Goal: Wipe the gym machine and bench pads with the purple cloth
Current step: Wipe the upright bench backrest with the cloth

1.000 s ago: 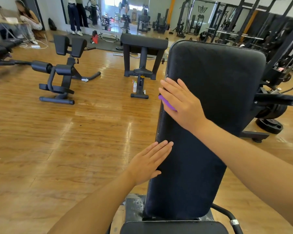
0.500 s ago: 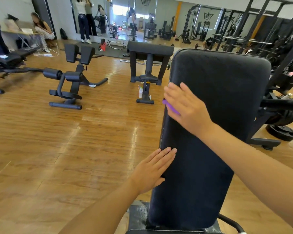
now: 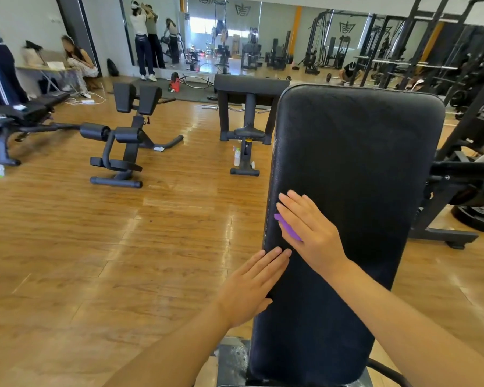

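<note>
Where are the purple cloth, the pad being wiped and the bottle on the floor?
purple cloth (image 3: 287,227), head view, the strip showing beside the hand.
pad (image 3: 361,163), head view, its bare upper face.
bottle (image 3: 236,156), head view, its body.

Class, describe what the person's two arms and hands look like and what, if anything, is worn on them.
Both forearms are bare, with no sleeves in view. The left hand and right hand wear no gloves, and no rings, watch or wristband show.
</note>
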